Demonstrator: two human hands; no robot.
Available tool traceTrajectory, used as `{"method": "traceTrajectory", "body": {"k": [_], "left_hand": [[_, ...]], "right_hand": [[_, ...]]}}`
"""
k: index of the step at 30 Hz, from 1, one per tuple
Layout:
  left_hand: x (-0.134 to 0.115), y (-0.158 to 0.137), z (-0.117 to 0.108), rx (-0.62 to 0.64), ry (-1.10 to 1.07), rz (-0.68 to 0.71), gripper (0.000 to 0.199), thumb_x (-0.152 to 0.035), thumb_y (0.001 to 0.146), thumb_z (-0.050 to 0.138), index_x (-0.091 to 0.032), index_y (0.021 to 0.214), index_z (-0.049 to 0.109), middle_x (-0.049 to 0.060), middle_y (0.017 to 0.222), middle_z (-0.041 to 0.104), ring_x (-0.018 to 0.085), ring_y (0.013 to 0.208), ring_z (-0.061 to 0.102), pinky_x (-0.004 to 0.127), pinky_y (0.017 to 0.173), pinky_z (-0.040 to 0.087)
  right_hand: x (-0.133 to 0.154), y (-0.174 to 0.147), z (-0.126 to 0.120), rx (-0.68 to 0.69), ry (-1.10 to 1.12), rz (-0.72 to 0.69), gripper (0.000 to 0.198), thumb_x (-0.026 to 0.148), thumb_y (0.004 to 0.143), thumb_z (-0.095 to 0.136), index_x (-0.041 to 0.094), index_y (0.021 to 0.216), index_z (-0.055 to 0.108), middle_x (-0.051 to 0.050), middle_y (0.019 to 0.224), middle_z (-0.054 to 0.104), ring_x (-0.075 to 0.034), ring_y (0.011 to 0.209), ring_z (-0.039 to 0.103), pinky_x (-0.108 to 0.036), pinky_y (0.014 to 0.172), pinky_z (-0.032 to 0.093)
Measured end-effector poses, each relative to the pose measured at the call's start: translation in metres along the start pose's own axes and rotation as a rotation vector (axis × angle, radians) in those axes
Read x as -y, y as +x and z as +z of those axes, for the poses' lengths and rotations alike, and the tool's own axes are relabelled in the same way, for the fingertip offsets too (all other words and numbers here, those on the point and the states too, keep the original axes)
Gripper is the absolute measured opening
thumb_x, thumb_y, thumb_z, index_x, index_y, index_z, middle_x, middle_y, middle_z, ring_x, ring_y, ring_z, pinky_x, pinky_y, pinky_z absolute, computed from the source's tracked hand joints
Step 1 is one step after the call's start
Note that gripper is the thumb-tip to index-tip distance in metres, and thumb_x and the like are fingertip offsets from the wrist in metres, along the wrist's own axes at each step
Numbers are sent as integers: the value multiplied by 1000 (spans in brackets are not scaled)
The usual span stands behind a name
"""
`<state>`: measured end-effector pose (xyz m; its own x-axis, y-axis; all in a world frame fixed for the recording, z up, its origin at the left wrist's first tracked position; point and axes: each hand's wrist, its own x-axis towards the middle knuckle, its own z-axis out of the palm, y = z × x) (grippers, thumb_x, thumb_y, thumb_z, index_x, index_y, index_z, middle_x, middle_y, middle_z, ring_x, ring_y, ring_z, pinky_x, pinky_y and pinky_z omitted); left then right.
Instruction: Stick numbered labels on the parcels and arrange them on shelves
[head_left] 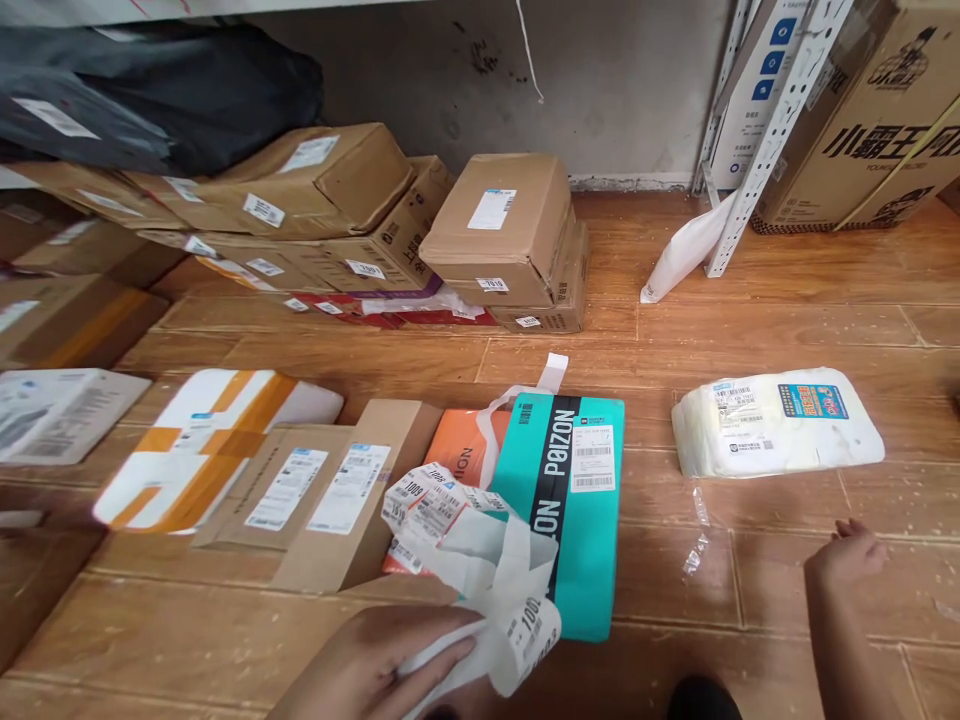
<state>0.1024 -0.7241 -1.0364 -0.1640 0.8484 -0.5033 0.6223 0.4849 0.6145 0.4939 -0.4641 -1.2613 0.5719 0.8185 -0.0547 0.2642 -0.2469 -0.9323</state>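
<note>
My left hand (405, 650) is closed around a long, crumpled strip of printed number labels (525, 640) on white backing paper. The strip loops up over a teal POIZON box (592, 540) and an orange box (457, 440) beside it on the floor. At the right, my right hand (847, 552) hangs above the floor with loosely bent fingers, and nothing shows in it. Just beyond it lies a white wrapped parcel (780, 425) bearing a shipping label and a blue sticker.
Brown cartons (360, 510) and a white parcel with orange tape (202, 450) lie left of the teal box. Stacked cartons (495, 230) stand farther back near the wall. A perforated metal shelf post (780, 140) rises at the right, by a large carton (870, 130).
</note>
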Motion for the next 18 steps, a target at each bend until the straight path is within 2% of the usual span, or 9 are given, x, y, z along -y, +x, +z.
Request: {"method": "traceTrajectory", "body": {"k": [2,3,5,6,7,9,13,15,18], "left_hand": [[2,2,4,39,60,122,24,-40,88,59,-38,100,80,0,91,81,23,81,72,25,76,50],[3,3,6,65,83,184,25,-38,90,58,-39,103,79,0,90,80,22,79,72,26,74,49],[5,4,11,86,91,292,25,-36,92,56,-37,102,79,1,84,80,21,75,70,26,70,47],[6,4,13,78,67,330,24,-36,93,56,-36,101,79,1,82,79,20,74,70,25,69,46],[7,2,14,56,29,356,25,-37,94,55,-34,100,79,1,81,78,20,73,69,25,70,46],[13,-4,12,-9,-55,384,27,-38,95,53,-31,99,79,2,80,77,19,73,68,24,70,47],[32,-19,-5,-149,-108,389,35,-39,92,49,-26,84,80,5,80,72,18,68,64,24,66,47],[39,-21,-12,-145,-136,348,34,-37,87,50,-25,77,80,6,93,73,18,73,66,24,68,48],[41,-18,-14,-20,-340,261,28,-38,80,56,-25,85,80,4,97,74,22,88,68,26,78,51]], "right_hand": [[18,-53,-6,126,15,-69,33,57,80,53,25,83,62,-7,83,66,-27,83,67,-46,77,57],[34,-79,-7,328,32,-129,33,57,76,64,24,83,65,-7,82,69,-26,80,68,-42,77,58],[78,-127,-4,1220,99,-420,54,58,79,69,24,121,66,-13,117,70,-29,106,67,-44,91,56],[103,-149,-1,1572,97,-562,73,57,76,75,26,139,55,-15,136,62,-30,121,61,-43,98,54],[126,-168,2,1741,117,-686,83,55,76,77,27,148,46,-15,143,57,-30,127,58,-42,102,52],[167,-200,9,1856,138,-809,73,50,86,69,26,149,43,-15,138,59,-26,124,59,-36,100,52],[204,-248,16,1747,118,-828,31,44,93,62,22,113,66,-9,100,68,-19,90,65,-27,78,53],[205,-269,19,1673,90,-728,25,46,89,66,21,95,64,-3,84,64,-14,72,59,-25,65,47],[195,-295,26,1632,69,-404,37,55,81,72,22,83,56,4,69,54,-9,58,44,-22,52,37]]}}
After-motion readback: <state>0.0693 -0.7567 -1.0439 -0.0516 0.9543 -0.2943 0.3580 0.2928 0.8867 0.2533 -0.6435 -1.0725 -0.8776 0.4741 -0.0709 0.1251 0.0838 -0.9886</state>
